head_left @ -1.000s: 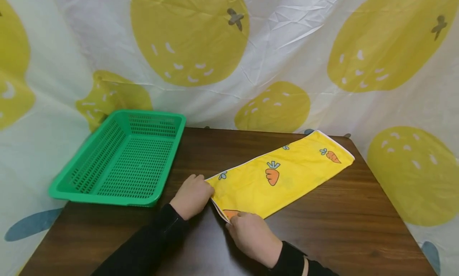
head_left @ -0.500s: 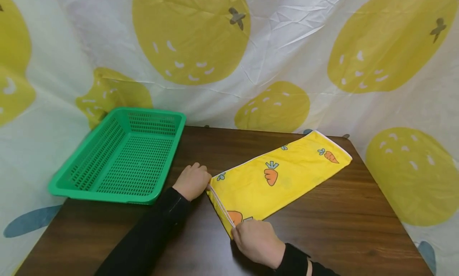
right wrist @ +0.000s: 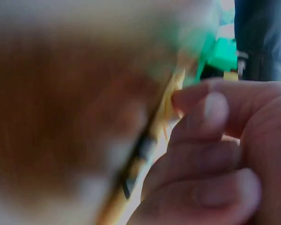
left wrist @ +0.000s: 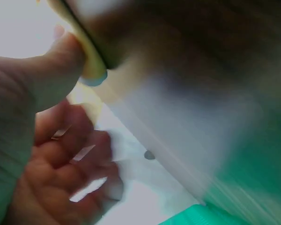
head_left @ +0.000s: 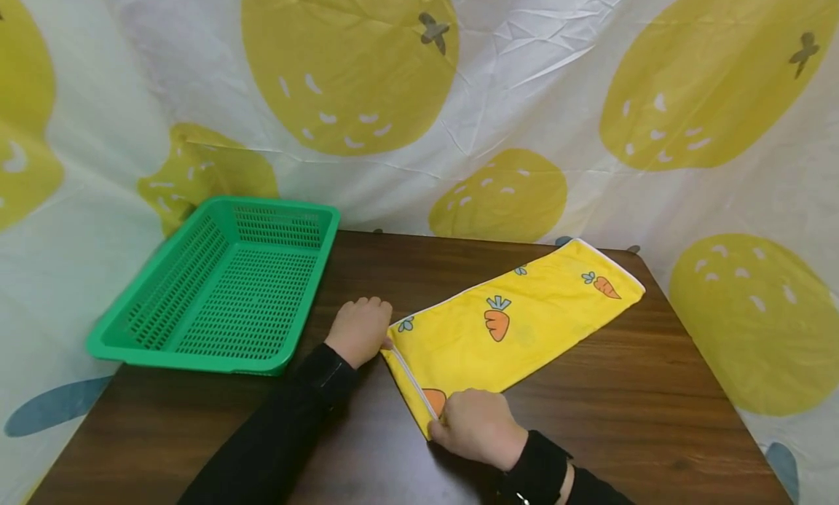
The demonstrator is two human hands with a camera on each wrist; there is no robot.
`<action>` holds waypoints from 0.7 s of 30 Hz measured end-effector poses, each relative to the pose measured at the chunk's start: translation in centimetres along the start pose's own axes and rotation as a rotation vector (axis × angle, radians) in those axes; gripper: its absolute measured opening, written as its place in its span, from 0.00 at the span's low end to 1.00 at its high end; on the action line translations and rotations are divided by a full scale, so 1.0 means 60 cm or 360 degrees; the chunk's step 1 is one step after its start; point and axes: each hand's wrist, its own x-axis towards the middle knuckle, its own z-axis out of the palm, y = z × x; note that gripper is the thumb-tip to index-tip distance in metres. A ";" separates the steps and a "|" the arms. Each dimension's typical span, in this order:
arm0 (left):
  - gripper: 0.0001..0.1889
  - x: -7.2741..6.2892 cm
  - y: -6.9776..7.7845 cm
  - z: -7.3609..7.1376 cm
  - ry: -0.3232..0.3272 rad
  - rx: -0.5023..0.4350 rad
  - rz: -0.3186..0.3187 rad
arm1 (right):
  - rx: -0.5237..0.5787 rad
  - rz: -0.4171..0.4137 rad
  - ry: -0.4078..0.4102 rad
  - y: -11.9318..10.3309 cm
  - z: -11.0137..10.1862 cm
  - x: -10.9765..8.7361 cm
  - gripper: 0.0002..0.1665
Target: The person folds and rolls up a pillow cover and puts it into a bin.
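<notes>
A yellow cloth [head_left: 544, 308] printed with carrots lies in a long folded strip, slanting from the near middle toward the back right. Its near left end is turned over in a narrow band, and the white edging [head_left: 413, 377] shows on top. My left hand [head_left: 359, 330] pinches this end at its far corner; in the left wrist view the thumb [left wrist: 65, 65] presses against the yellow fabric. At the near corner, my right hand [head_left: 477, 426] grips the turned band. In the right wrist view its curled fingers [right wrist: 196, 154] are beside the blurred cloth edge.
A green plastic basket [head_left: 190, 364] with slotted sides stands at the back left, left of my left hand. Beneath everything is a dark brown wooden table [head_left: 623, 410]. A white curtain [head_left: 511, 111] with large yellow fruit prints hangs right behind the table.
The cloth's near left end has been turned over onto the strip, so its white edging moved inward and a yellow fold now forms the end. Both hands shifted slightly right.
</notes>
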 end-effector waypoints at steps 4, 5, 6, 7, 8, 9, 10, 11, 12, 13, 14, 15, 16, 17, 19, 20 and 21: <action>0.06 -0.006 0.007 -0.003 0.0122 -0.0081 0.0230 | 0.0056 -0.0122 0.0118 -0.007 -0.019 -0.002 0.17; 0.01 -0.008 0.008 -0.003 0.0135 -0.0106 0.0291 | 0.0039 -0.0194 0.0161 -0.009 -0.019 -0.004 0.15; 0.03 -0.011 0.009 -0.002 0.0138 -0.0125 0.0343 | -0.0013 -0.0275 0.0213 -0.011 -0.017 -0.005 0.13; 0.05 -0.014 0.009 -0.002 0.0130 -0.0137 0.0383 | -0.0070 -0.0346 0.0252 -0.015 -0.016 -0.007 0.13; 0.07 -0.018 0.008 -0.002 0.0118 -0.0149 0.0414 | -0.0126 -0.0394 0.0290 -0.020 -0.015 -0.010 0.12; 0.09 -0.022 0.007 -0.002 0.0108 -0.0150 0.0440 | -0.0201 -0.0426 0.0316 -0.025 -0.015 -0.012 0.13; 0.10 -0.026 0.005 -0.003 0.0091 -0.0144 0.0455 | -0.0287 -0.0443 0.0336 -0.029 -0.014 -0.014 0.13; 0.09 -0.030 0.002 -0.004 0.0078 -0.0136 0.0466 | -0.0350 -0.0437 0.0358 -0.033 -0.012 -0.015 0.14; 0.08 -0.034 0.000 -0.006 0.0073 -0.0134 0.0479 | -0.0389 -0.0418 0.0356 -0.037 -0.012 -0.017 0.16; 0.07 -0.038 -0.003 -0.007 0.0072 -0.0126 0.0491 | -0.0405 -0.0385 0.0345 -0.042 -0.011 -0.018 0.18; 0.06 -0.041 -0.007 -0.009 0.0073 -0.0124 0.0502 | -0.0405 -0.0349 0.0330 -0.045 -0.010 -0.019 0.20; 0.05 -0.044 -0.010 -0.010 0.0073 -0.0120 0.0511 | -0.0401 -0.0312 0.0310 -0.048 -0.009 -0.019 0.21; 0.05 -0.047 -0.013 -0.011 0.0081 -0.0122 0.0526 | -0.0381 -0.0266 0.0298 -0.052 -0.008 -0.019 0.22; 0.06 -0.048 -0.015 -0.012 0.0091 -0.0123 0.0546 | -0.0347 -0.0218 0.0294 -0.054 -0.007 -0.018 0.23; 0.09 -0.051 -0.018 -0.013 0.0098 -0.0117 0.0576 | -0.0371 -0.0184 0.0310 -0.058 -0.004 -0.017 0.20; 0.10 -0.052 -0.019 -0.013 0.0099 -0.0113 0.0588 | -0.0414 -0.0184 0.0336 -0.059 -0.002 -0.016 0.17; 0.10 -0.052 -0.019 -0.013 0.0102 -0.0098 0.0602 | -0.0467 -0.0182 0.0368 -0.061 0.000 -0.015 0.14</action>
